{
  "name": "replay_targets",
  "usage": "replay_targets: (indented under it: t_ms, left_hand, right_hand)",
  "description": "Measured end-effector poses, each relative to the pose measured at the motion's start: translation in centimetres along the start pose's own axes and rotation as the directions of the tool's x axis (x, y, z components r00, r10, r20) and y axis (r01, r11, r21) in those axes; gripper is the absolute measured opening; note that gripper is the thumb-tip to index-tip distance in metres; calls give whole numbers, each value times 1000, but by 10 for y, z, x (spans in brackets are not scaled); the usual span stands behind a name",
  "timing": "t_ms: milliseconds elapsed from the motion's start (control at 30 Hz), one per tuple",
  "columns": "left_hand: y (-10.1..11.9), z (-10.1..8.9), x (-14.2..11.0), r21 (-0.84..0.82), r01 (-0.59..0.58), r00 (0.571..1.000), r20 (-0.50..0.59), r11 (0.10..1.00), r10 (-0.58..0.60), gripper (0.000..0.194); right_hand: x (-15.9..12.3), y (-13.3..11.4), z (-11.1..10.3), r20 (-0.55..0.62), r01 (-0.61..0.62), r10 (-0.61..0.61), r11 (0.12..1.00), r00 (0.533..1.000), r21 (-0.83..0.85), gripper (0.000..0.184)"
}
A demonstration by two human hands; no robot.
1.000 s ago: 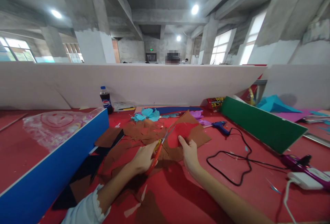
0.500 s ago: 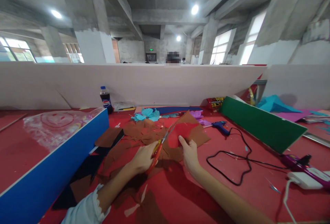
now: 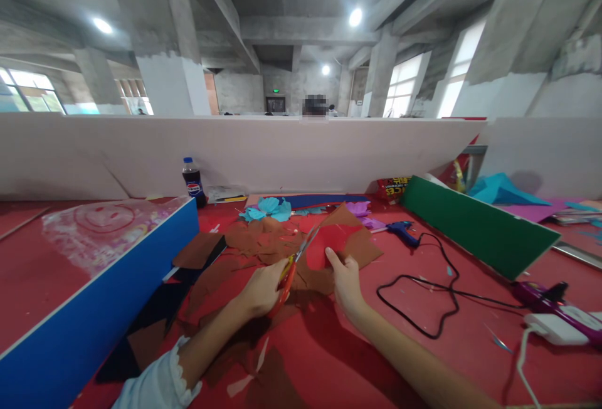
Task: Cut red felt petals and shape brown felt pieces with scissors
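Note:
My left hand (image 3: 264, 288) is wrapped round the orange and yellow handles of a pair of scissors (image 3: 301, 252). Their blades point up and to the right, at the left edge of a brown paper sheet (image 3: 369, 249). On that sheet lies a red paper piece (image 3: 324, 243) with a rounded outline. My right hand (image 3: 347, 280) pinches the red piece and the brown sheet together near their lower edge, thumb on top. Under and left of both hands, brown paper scraps (image 3: 254, 239) spread over the red tabletop (image 3: 348, 365).
A blue board (image 3: 108, 277) stands at left, a green board (image 3: 480, 227) at right. A glue gun (image 3: 403, 232) lies right of the paper, its black cord looping toward a power strip (image 3: 564, 318). Behind are a cola bottle (image 3: 192, 183), blue crepe flowers (image 3: 270, 208) and a white partition (image 3: 282, 152).

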State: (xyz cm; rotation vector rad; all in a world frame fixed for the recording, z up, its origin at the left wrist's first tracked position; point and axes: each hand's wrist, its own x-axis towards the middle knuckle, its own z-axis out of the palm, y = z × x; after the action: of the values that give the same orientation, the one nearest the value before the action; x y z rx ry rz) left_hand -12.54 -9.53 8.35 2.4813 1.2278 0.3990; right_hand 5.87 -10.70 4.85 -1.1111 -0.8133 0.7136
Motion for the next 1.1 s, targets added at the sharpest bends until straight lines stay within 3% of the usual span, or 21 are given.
replay_targets:
  t_ms: [167, 333, 900, 1100]
  left_hand:
    - [-3, 2, 0, -22, -19, 999, -25, 1000, 19, 35]
    - [-1, 3, 1, -16, -1, 1000, -13, 1000, 1, 42]
    - [5, -4, 0, 88, 82, 996, 10, 993, -83, 46]
    - [3, -3, 0, 88, 42, 999, -12, 995, -42, 39]
  right_hand:
    - [-2, -4, 1, -12, -23, 23, 1000, 1000, 19, 26]
    - [-1, -3, 1, -35, -1, 1, 1000, 999, -2, 28]
    - [3, -1, 1, 82, 67, -65, 998, 995, -21, 26]
    - [3, 3, 0, 89, 69, -67, 998, 994, -15, 25]
